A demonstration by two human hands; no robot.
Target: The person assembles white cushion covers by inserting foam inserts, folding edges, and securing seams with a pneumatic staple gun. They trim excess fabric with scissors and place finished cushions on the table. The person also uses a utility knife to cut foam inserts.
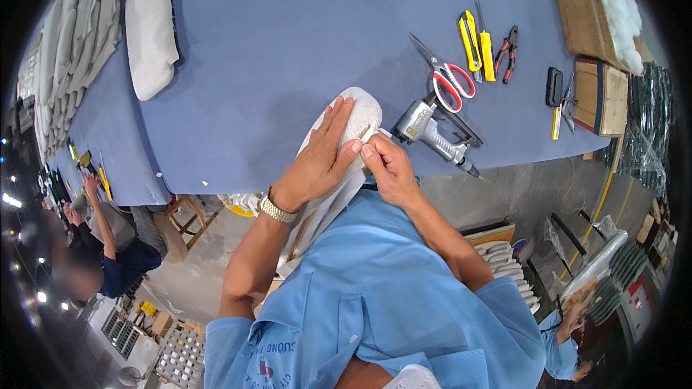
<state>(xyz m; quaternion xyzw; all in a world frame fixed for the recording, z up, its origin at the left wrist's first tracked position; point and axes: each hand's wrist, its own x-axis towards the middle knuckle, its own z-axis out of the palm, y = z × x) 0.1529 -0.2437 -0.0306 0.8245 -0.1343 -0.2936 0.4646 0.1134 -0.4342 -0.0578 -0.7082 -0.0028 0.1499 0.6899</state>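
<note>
A light grey fabric-covered pad [365, 106] stands out over the near edge of the blue table, its rounded end facing away from me. My left hand [317, 158] lies flat along its top, fingers stretched together and the thumb pressing near the fabric's edge. Close beside that thumb, my right hand [391, 173] pinches the fabric edge, where a small pale strip sticks up. The pad's lower part runs back toward my body, partly behind my left forearm. Just right of my right hand, a silver pneumatic staple gun [432, 133] rests on the table.
Red-and-white-handled scissors [450, 85], a yellow utility knife [470, 42], a yellow-handled pointed tool [486, 56] and pliers [509, 54] lie beyond the staple gun. A box of white stuffing [587, 18] stands far right. Another pad [151, 36] lies far left. A co-worker [115, 252] works at left.
</note>
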